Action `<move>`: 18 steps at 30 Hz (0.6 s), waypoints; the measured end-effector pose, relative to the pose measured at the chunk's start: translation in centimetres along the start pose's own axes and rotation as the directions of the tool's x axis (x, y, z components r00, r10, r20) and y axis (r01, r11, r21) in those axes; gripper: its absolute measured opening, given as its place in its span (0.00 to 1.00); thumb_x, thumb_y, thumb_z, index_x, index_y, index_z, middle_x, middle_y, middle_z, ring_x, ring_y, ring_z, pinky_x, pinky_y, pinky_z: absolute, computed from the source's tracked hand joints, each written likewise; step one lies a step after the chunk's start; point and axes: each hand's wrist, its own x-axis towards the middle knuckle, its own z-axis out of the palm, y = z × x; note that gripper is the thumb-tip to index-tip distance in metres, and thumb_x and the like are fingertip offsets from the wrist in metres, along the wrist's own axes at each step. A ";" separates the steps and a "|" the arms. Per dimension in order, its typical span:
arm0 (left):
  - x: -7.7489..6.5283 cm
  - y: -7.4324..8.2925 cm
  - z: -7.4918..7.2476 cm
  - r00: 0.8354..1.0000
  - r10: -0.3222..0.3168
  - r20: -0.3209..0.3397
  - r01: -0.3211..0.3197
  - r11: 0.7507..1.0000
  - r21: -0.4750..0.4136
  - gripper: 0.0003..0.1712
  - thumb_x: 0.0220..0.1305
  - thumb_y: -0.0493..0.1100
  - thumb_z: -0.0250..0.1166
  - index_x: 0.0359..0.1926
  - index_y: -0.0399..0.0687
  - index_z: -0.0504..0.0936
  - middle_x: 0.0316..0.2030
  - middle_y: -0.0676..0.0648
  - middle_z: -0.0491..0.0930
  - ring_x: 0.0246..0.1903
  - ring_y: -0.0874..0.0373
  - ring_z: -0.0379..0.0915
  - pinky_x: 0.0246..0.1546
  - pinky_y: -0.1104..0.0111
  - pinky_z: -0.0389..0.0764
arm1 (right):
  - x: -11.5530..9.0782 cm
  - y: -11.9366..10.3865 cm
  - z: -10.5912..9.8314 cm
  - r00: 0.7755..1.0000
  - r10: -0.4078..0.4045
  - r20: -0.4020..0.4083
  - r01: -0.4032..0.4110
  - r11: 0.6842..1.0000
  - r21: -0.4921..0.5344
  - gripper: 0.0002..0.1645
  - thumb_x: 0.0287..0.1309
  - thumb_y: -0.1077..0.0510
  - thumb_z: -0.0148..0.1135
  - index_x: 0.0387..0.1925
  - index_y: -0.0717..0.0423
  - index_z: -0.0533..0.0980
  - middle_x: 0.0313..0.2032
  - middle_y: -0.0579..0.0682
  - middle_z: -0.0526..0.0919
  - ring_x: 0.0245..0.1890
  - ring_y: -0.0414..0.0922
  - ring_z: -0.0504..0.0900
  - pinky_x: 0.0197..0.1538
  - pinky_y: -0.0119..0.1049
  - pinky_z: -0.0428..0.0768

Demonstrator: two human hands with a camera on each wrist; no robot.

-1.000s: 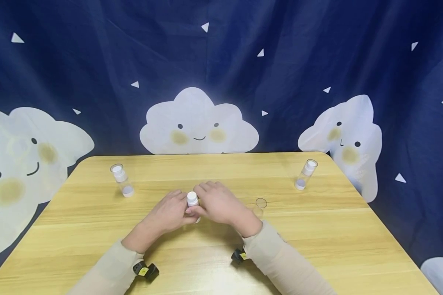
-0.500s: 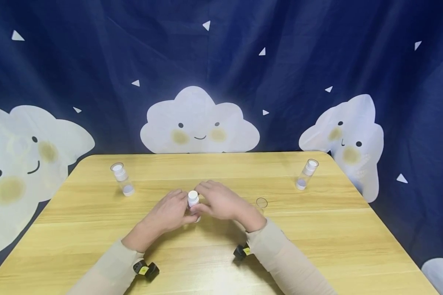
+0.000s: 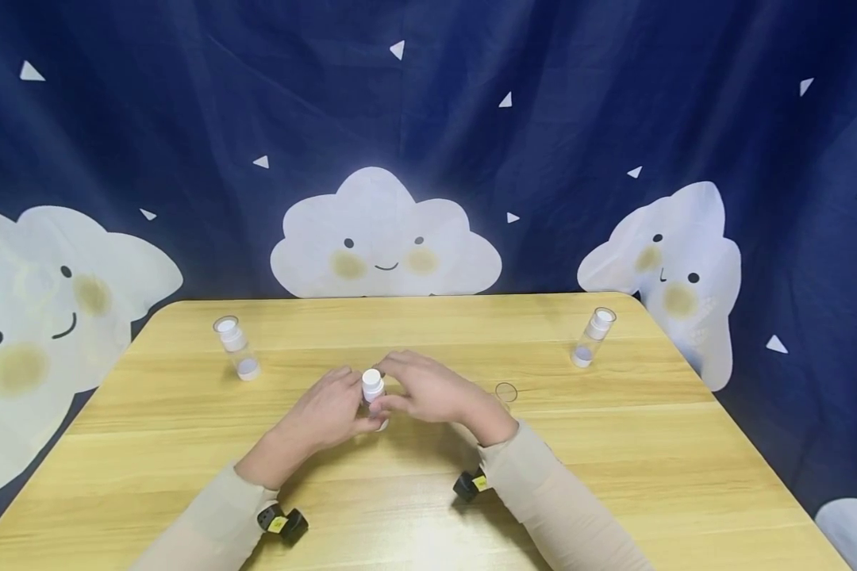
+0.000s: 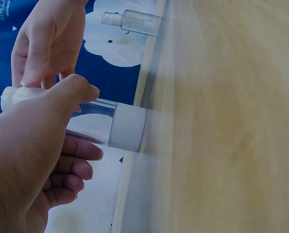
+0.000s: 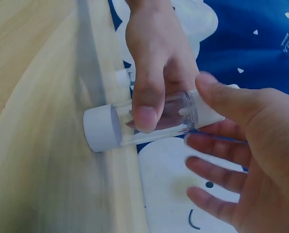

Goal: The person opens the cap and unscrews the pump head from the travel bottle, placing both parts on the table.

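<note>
A clear bottle point(image 3: 373, 385) with a white top and white base stands upright between both hands near the middle of the table. My left hand point(image 3: 328, 408) grips its clear body; the thumb lies across the front in the right wrist view. My right hand point(image 3: 428, 388) has thumb and forefinger about the white collar point(image 5: 207, 109), while its other fingers spread loosely below. In the left wrist view, the white base point(image 4: 127, 127) shows close over the wood. The right fingertips behind the collar are partly hidden.
Two similar bottles stand farther back, a left bottle point(image 3: 236, 349) and a right bottle point(image 3: 593, 338), each under a clear cover. A loose clear cap point(image 3: 505, 392) is on the wooden table point(image 3: 614, 460), right of my right hand. A dark blue curtain point(image 3: 428, 119) hangs behind.
My right wrist has shifted slightly right, and its thumb has slid rightward across the bottle's front. My left hand and the bottle have hardly moved.
</note>
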 end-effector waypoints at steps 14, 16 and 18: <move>0.0 -0.2 0.2 0.997 0.054 -0.048 -0.052 0.998 0.043 0.20 0.55 0.60 0.68 0.30 0.49 0.76 0.26 0.55 0.72 0.28 0.58 0.64 0.36 0.64 0.73 | 0.1 -1.4 1.2 0.989 0.010 -0.147 -0.071 0.906 -0.418 0.32 0.59 0.25 0.50 0.35 0.49 0.72 0.28 0.41 0.71 0.28 0.41 0.72 0.35 0.36 0.73; -0.1 -0.2 0.2 0.997 0.058 -0.059 -0.056 0.998 0.041 0.19 0.54 0.58 0.68 0.29 0.49 0.76 0.26 0.54 0.72 0.28 0.58 0.65 0.36 0.64 0.73 | 0.1 -1.4 1.4 0.989 0.008 -0.150 -0.073 0.901 -0.428 0.32 0.60 0.25 0.50 0.36 0.49 0.73 0.30 0.41 0.72 0.30 0.41 0.73 0.35 0.36 0.74; -0.1 -0.2 0.2 0.996 0.063 -0.069 -0.060 0.997 0.041 0.19 0.54 0.58 0.68 0.28 0.48 0.76 0.26 0.54 0.72 0.28 0.58 0.65 0.36 0.64 0.73 | 0.1 -1.4 1.6 0.989 0.011 -0.149 -0.075 0.901 -0.427 0.31 0.61 0.26 0.49 0.36 0.49 0.72 0.30 0.42 0.73 0.31 0.41 0.74 0.37 0.37 0.75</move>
